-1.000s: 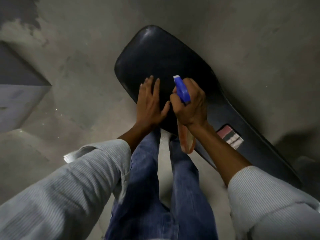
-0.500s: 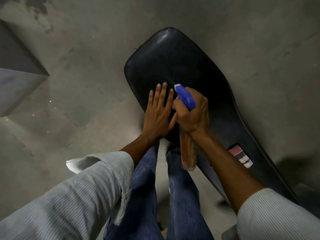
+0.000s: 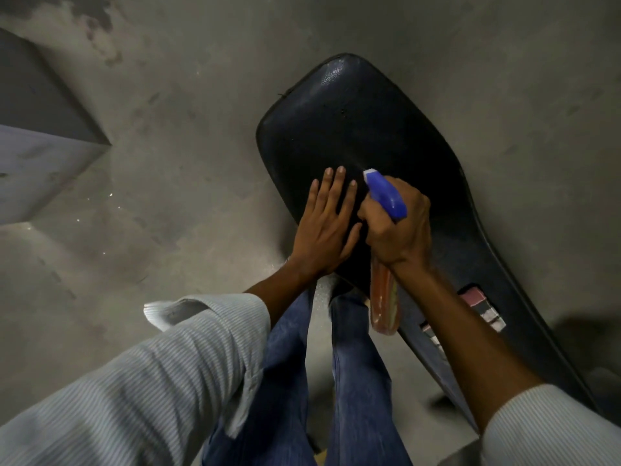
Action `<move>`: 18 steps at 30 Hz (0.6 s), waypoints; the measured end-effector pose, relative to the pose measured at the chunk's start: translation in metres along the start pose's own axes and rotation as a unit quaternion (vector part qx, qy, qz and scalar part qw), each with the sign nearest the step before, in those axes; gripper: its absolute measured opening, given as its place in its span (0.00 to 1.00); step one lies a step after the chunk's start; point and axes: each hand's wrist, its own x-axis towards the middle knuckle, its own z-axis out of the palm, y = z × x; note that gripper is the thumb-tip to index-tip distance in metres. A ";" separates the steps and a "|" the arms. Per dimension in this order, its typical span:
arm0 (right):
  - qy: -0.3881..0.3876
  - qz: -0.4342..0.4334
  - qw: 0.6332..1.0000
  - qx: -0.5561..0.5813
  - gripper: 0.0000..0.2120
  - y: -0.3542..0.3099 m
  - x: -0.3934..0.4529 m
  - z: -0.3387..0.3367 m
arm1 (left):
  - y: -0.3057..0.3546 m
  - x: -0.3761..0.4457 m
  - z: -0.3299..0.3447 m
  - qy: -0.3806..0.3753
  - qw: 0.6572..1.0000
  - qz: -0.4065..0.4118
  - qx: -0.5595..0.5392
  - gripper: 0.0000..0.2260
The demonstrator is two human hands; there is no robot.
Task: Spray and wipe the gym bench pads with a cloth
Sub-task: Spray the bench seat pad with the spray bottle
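Left hand (image 3: 324, 232) lies flat, fingers (image 3: 339, 186) straight, on the black bench pad (image 3: 366, 129); right hand (image 3: 400, 230) grips the blue-nozzled spray bottle (image 3: 386, 196), fingers curled round it.

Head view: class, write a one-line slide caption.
Right hand grips a blue-topped spray bottle over the black bench pad; left hand rests flat on it.
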 end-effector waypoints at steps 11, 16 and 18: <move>0.059 0.051 0.994 0.072 0.08 -0.002 -0.003 -0.032 | 0.006 0.003 0.000 -0.046 0.996 0.030 0.065 0.34; 0.064 0.095 0.990 0.079 0.11 0.025 -0.024 -0.039 | 0.014 0.003 0.004 -0.045 0.995 0.061 0.072 0.34; 0.048 0.094 0.991 0.082 0.12 0.031 -0.037 -0.040 | 0.020 0.003 0.009 -0.051 0.992 0.092 0.074 0.34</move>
